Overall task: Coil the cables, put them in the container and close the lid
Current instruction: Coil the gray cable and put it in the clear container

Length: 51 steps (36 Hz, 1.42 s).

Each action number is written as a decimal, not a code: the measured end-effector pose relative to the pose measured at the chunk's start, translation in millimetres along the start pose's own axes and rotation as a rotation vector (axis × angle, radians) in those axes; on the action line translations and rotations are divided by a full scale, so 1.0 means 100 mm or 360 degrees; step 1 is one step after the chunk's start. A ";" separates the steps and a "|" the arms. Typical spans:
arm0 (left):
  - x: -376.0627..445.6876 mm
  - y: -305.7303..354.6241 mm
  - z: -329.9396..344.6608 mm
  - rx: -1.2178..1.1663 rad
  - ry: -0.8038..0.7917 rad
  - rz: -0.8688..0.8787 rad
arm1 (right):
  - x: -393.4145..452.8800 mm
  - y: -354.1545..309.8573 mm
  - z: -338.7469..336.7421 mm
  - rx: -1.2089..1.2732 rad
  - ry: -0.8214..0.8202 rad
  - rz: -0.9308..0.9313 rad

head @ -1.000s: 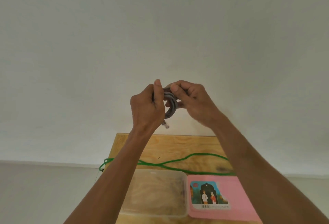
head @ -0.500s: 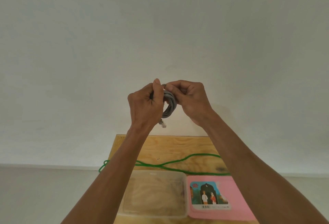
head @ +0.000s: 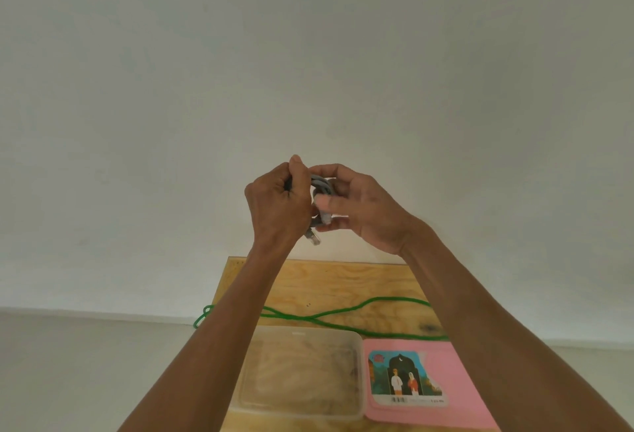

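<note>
A grey cable (head: 320,187), wound into a small coil, is held up in front of the wall. My left hand (head: 276,207) grips its left side, and a clear plug hangs just below that hand. My right hand (head: 360,207) pinches the coil's right side and its other plug end. Below, a green cable (head: 343,316) lies uncoiled across the wooden table (head: 343,280), its left loop hanging over the table's edge. The clear plastic container (head: 302,371) stands open near the front. Its pink lid (head: 456,380), with a picture sticker, lies flat to the right of it.
A plain white wall fills the upper view. The small table stands against it, with pale floor on both sides. My forearms cross over the container's left side and the lid's right side.
My right hand has turned from gripping the coil's top to pinching its right side and a plug end lower down. The coil has shifted slightly.
</note>
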State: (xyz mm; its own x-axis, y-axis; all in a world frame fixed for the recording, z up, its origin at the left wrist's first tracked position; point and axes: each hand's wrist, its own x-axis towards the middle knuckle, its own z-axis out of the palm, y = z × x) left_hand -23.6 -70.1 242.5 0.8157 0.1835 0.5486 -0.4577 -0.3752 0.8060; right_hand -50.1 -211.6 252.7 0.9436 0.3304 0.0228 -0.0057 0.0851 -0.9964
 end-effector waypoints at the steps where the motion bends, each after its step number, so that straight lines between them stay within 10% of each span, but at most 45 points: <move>1: 0.00 0.00 0.00 -0.0016 0.0017 -0.0009 | -0.01 0.00 0.00 -0.0088 0.0015 -0.0050; 20: -0.03 -0.05 0.02 -0.0019 0.0106 -0.0154 | -0.15 0.12 0.07 -0.0284 0.0320 -0.0236; 28: 0.00 -0.14 0.05 0.0118 0.0168 -0.0217 | -0.16 0.17 0.35 -0.1076 0.1006 -0.0287; 38: 0.02 -0.18 0.06 0.0151 0.0244 -0.0323 | -0.08 0.29 0.54 -0.0898 0.1403 -0.0639; 51: -0.03 -0.23 0.04 0.0198 0.0231 -0.0338 | 0.04 0.28 0.50 -0.0886 0.1198 0.0015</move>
State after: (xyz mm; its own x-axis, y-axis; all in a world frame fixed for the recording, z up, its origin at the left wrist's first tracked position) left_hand -14.1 -65.2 221.2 0.8255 0.3945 0.4036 -0.2278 -0.4215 0.8778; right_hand -63.0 -161.1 229.3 0.9115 -0.3832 0.1492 -0.0386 -0.4410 -0.8967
